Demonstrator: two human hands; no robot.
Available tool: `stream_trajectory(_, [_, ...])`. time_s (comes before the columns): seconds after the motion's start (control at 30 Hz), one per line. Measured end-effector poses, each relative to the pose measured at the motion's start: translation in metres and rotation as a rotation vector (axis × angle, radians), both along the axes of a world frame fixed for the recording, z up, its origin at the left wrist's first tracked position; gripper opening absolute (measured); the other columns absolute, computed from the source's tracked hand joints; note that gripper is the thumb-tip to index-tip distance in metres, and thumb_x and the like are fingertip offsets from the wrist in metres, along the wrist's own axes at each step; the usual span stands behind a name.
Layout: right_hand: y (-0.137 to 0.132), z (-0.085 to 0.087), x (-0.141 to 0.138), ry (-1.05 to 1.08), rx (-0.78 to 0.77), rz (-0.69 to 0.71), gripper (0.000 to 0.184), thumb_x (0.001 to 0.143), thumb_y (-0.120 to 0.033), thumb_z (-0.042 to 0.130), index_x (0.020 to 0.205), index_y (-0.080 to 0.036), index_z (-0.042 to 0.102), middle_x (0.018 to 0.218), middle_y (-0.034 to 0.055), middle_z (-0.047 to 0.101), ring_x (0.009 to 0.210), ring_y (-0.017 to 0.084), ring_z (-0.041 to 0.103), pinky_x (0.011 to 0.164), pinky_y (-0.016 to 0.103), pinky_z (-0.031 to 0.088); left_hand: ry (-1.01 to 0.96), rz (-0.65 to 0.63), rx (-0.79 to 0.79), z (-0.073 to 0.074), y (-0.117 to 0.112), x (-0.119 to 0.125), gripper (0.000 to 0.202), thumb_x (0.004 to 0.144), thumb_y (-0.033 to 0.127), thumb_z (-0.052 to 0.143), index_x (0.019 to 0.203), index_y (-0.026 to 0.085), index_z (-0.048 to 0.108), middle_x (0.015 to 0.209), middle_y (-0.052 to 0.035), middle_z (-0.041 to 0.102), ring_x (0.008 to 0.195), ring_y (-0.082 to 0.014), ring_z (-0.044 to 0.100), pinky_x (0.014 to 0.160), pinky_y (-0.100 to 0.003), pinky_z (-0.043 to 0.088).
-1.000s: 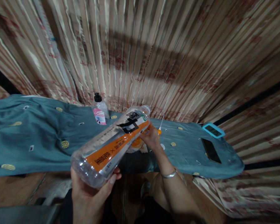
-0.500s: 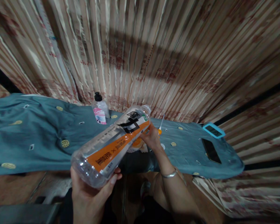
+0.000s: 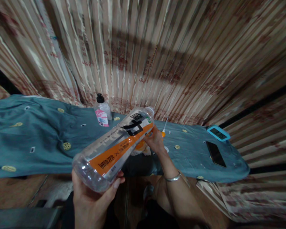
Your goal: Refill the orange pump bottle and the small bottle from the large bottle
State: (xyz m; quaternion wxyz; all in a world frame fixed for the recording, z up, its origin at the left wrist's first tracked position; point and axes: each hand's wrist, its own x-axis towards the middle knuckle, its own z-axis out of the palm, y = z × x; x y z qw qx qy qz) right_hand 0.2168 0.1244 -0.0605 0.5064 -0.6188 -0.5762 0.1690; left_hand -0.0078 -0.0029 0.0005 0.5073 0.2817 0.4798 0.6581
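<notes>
My left hand (image 3: pixel 90 197) grips the base of a large clear plastic bottle (image 3: pixel 114 148) with an orange and white label, tilted with its neck pointing away toward the table. My right hand (image 3: pixel 153 140) is closed under the bottle's neck, on an orange object (image 3: pixel 140 145) that the bottle mostly hides. An orange-based nozzle with a thin white tip (image 3: pixel 164 128) pokes up just past that hand. A silver bangle (image 3: pixel 173 178) circles my right wrist.
A table draped in a teal cloth (image 3: pixel 38 140) runs across the view, against striped curtains. On it stand a small bottle with a black cap and pink label (image 3: pixel 102 112), a dark phone (image 3: pixel 215 154) and a blue-framed device (image 3: pixel 218 133).
</notes>
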Motion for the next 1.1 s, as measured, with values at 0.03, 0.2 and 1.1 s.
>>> stream_trajectory(0.03, [0.0001, -0.0004, 0.0001, -0.001, 0.003, -0.002, 0.054, 0.068, -0.056, 0.08, 0.11, -0.022, 0.07, 0.105, 0.0079, 0.078, 0.096, 0.03, 0.074, 0.092, 0.047, 0.061, -0.003, 0.001, -0.002, 0.0003, -0.0002, 0.0, 0.081, 0.056, 0.032, 0.104, 0.124, 0.02, 0.061, 0.091, -0.0019, 0.077, 0.067, -0.0209, 0.076, 0.059, -0.028, 0.069])
stream_trajectory(0.2, [0.0002, -0.0027, 0.0012, -0.014, 0.015, 0.0, 0.057, 0.07, -0.057, 0.081, 0.114, -0.022, 0.07, 0.107, 0.0075, 0.077, 0.098, 0.029, 0.073, 0.092, 0.047, 0.061, 0.013, -0.015, -0.004, 0.0001, -0.0012, -0.001, 0.082, 0.057, 0.034, 0.104, 0.126, 0.019, 0.062, 0.091, -0.0023, 0.077, 0.069, -0.0232, 0.077, 0.062, -0.032, 0.071])
stream_trajectory(1.1, [-0.0003, 0.0007, -0.0019, 0.006, 0.012, 0.0, 0.058, 0.069, -0.056, 0.079, 0.115, -0.022, 0.07, 0.105, 0.008, 0.078, 0.094, 0.03, 0.074, 0.088, 0.046, 0.061, 0.013, -0.035, -0.009, 0.0008, -0.0016, -0.0028, 0.081, 0.057, 0.033, 0.105, 0.124, 0.02, 0.061, 0.092, -0.0028, 0.078, 0.07, -0.0236, 0.077, 0.064, -0.033, 0.07])
